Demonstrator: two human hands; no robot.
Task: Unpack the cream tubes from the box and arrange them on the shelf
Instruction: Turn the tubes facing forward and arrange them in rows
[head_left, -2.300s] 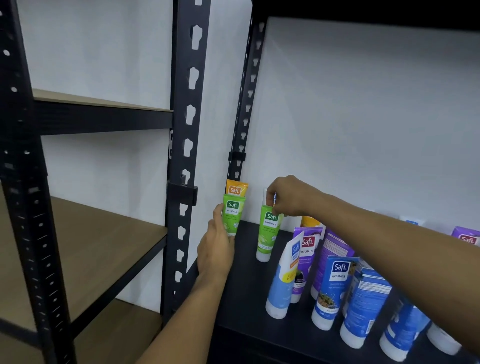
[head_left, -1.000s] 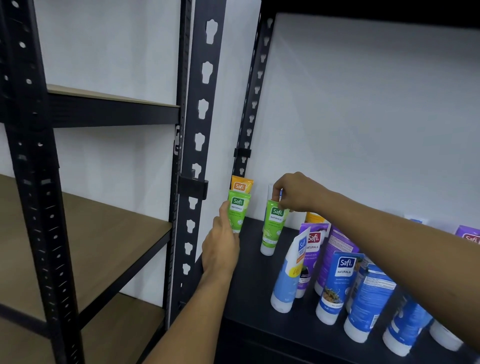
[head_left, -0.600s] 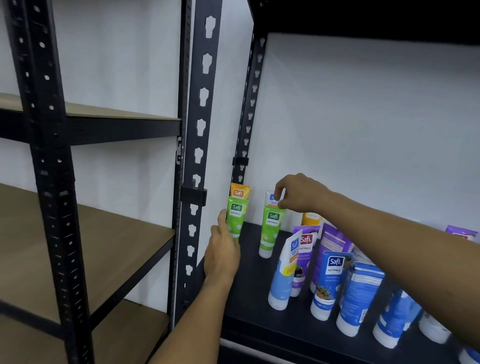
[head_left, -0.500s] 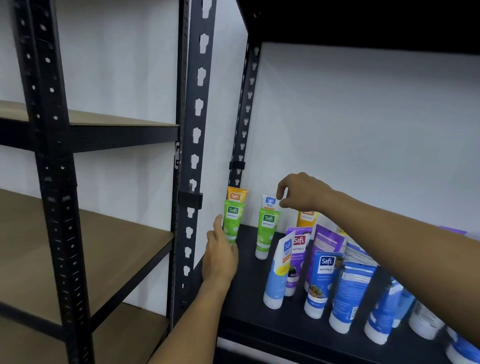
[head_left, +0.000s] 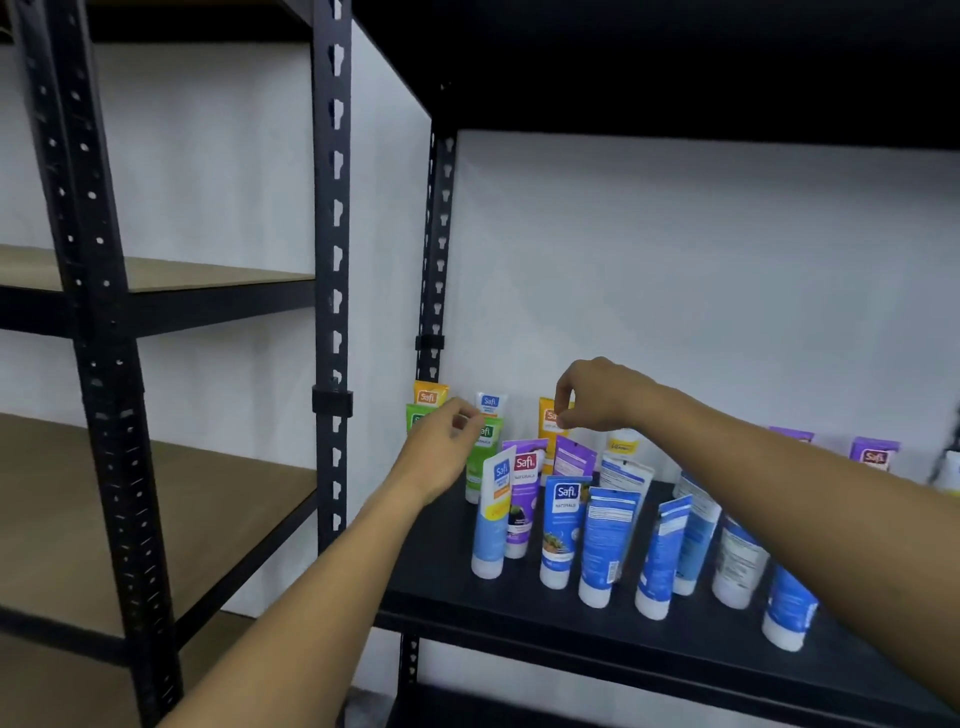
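Cream tubes (head_left: 563, 530) stand cap-down in loose rows on the black shelf (head_left: 571, 618): blue ones in front, purple behind, green, orange and yellow at the back by the wall.

A: Black shelf (head_left: 519, 597). Rear-left corner: orange tube (head_left: 430, 393), green tube (head_left: 485, 457) beside it.
B: Front row blue tubes (head_left: 608, 540), white caps (purple tube (head_left: 523, 488) among them).

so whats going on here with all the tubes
A person is arranging cream tubes upright on a black shelf. The right hand reaches to the top of an orange tube at the back, seemingly pinching it. The left hand hovers by the green tubes, fingers loosely curled, holding nothing.
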